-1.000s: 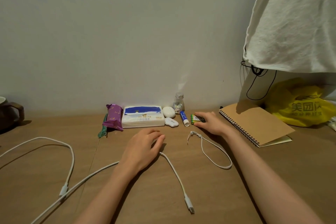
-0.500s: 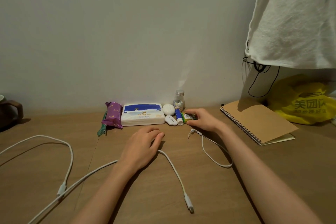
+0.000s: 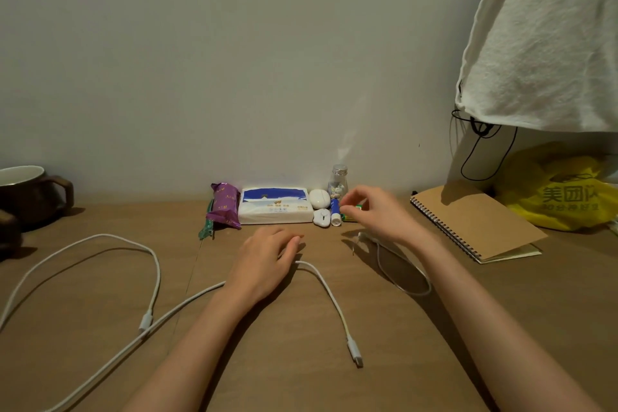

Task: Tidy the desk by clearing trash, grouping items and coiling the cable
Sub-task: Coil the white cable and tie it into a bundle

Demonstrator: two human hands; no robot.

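Green pack (image 3: 351, 218) now sits at the far side of the desk (image 3: 301, 371), just beside the blue tube (image 3: 335, 209) in the row right of the tissue pack (image 3: 274, 209). A second ago it lay further right. My right hand (image 3: 378, 214) arches over it; I cannot tell whether it still pinches. My left hand (image 3: 264, 261) lies flat, fingers straight, on the uncoiled white cable (image 3: 329, 291). Grouping looks nearly done.

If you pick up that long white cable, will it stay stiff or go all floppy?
Probably floppy: the white cable lies in loose curves on the desk. Its plug end would likely dangle. It is thin, so probably light.
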